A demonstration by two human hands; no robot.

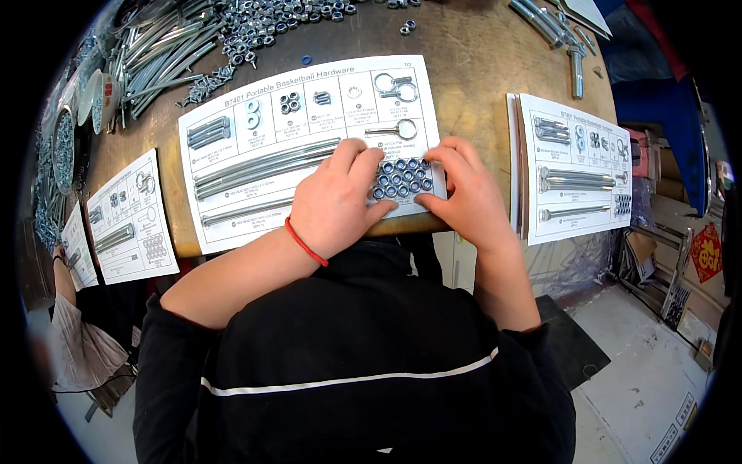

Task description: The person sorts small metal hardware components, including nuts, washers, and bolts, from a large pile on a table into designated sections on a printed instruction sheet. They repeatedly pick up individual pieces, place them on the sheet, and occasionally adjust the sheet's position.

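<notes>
A tight block of lock nuts (402, 179), silver with blue inserts, lies in rows at the lower right corner of a white printed hardware sheet (270, 166). My left hand (340, 193) rests across the sheet, its fingers bent and its fingertips and thumb against the left side of the block. From the other side my right hand (468, 189) curls its forefinger and thumb round the block's right corners. Pictures of bolts, washers and pins cover the rest of the sheet. A red cord (307, 243) circles my left wrist.
Long bolts (166, 50) and many loose lock nuts (267, 23) are heaped at the far left. A stack of similar sheets (576, 170) lies to the right; thick bolts (576, 69) lie beyond it. More sheets (127, 220) and another person's arm (66, 282) are at left.
</notes>
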